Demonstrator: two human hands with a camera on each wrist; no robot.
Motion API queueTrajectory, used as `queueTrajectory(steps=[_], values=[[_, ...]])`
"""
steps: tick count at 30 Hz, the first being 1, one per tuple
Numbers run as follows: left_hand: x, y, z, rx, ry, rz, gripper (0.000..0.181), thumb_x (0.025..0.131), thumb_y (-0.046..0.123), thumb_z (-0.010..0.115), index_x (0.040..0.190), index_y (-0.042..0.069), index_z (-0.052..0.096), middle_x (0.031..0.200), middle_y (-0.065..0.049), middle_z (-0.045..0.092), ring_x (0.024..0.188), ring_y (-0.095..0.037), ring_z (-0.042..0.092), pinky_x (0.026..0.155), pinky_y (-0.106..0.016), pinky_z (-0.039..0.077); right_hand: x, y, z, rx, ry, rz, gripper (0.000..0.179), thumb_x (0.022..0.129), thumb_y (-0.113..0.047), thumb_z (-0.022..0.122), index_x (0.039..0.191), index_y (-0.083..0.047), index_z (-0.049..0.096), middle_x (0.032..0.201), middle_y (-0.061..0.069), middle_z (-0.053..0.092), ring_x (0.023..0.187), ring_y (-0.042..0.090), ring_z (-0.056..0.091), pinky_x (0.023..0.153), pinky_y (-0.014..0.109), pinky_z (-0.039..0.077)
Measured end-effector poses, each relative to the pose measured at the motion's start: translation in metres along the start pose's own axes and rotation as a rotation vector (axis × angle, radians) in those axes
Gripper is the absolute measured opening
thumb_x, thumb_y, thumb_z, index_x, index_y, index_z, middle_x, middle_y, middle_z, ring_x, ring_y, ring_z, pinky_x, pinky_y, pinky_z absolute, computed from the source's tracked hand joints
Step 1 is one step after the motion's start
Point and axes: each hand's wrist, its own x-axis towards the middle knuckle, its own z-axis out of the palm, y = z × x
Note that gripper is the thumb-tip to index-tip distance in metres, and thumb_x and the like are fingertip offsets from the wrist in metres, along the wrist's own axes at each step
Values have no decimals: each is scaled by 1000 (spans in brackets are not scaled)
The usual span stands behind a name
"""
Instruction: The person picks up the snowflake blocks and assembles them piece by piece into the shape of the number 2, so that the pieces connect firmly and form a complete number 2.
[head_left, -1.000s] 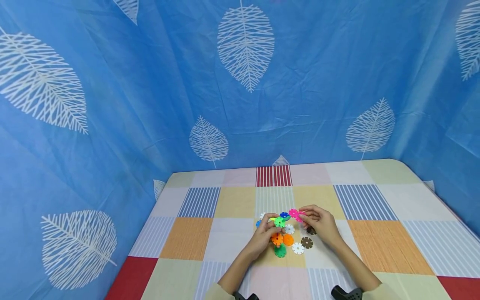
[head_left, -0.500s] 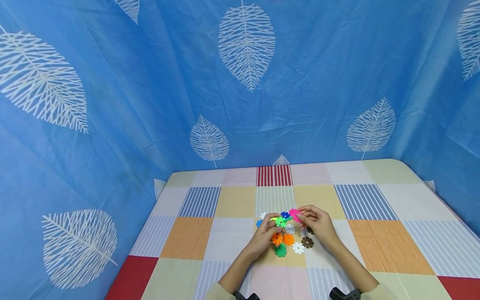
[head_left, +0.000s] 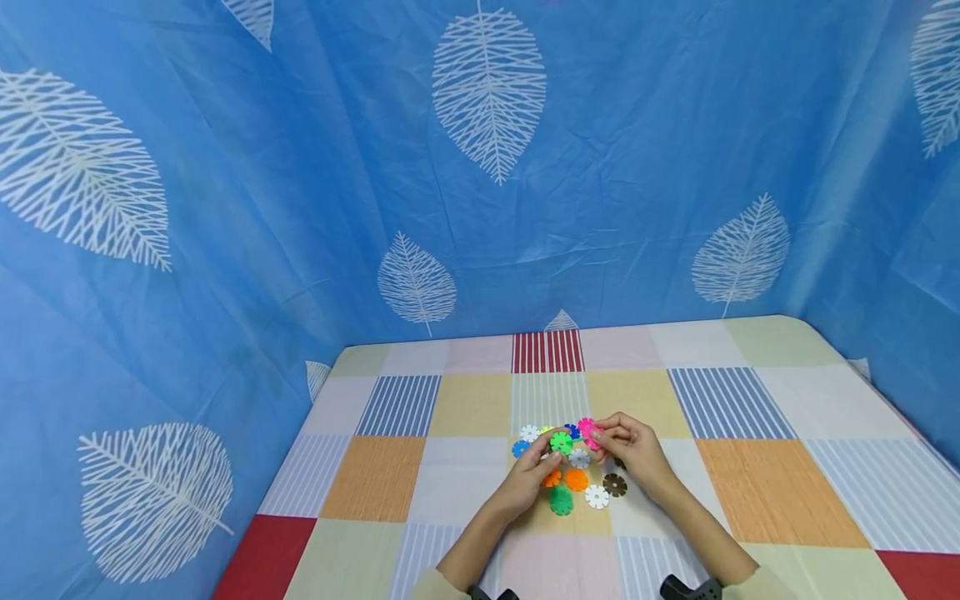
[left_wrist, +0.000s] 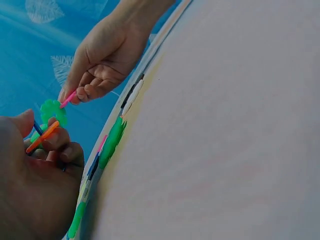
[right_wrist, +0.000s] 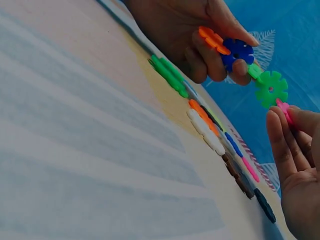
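Note:
My left hand [head_left: 527,479] holds a chain of slotted flower-shaped plastic discs. In the right wrist view, an orange disc [right_wrist: 212,39] joins a blue disc [right_wrist: 237,50], followed by a small green disc seen edge-on [right_wrist: 254,72] and a bright green disc [right_wrist: 275,82]. The left thumb and fingers pinch the blue part. My right hand [head_left: 637,454] pinches a pink disc [right_wrist: 284,110] against the outer edge of the bright green one; how deeply the slots meet cannot be seen. Both hands hover above the table.
Loose discs lie beneath the hands on the patchwork tablecloth [head_left: 450,467]: dark green [head_left: 561,500], orange [head_left: 576,480], white [head_left: 597,497], brown [head_left: 615,485], grey [head_left: 579,458] and light blue [head_left: 521,449] among them. A blue leaf-patterned curtain [head_left: 585,250] encloses the far side.
The right hand has brought the pink disc slightly left, up against the bright green disc. The left hand has turned slightly, and its thumb has shifted. The loose discs stay put.

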Motion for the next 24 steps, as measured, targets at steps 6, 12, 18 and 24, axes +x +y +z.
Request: queueTrajectory(steps=[6,12,18,24], values=[[-1,0,1,-1,-13,8,40,100,7,35,137,-6,31,109,-38,43,98,-27,46,86,-19,39,-1,1,4,26,-18,8,25,88,1,59,101,20,48,74,8,64,59,14,62,55,29,54],[-3,3,2,2,-21,25,40,100,6,35,136,-8,31,112,-39,41,97,-23,46,86,-19,39,-1,2,5,-12,0,-24,22,87,3,59,100,19,51,74,11,63,58,16,62,55,29,54],[1,-1,3,-48,42,-14,37,97,4,39,132,-5,37,97,-22,50,83,-15,48,72,-19,44,2,2,5,-106,25,-114,22,87,0,60,104,14,57,75,16,62,57,24,59,53,30,53],[9,-24,0,-111,33,-75,55,89,0,46,141,12,34,99,-4,55,70,-7,49,61,-17,44,2,-1,4,-227,47,-164,19,86,-1,62,103,6,64,74,13,62,58,28,54,51,27,49]])
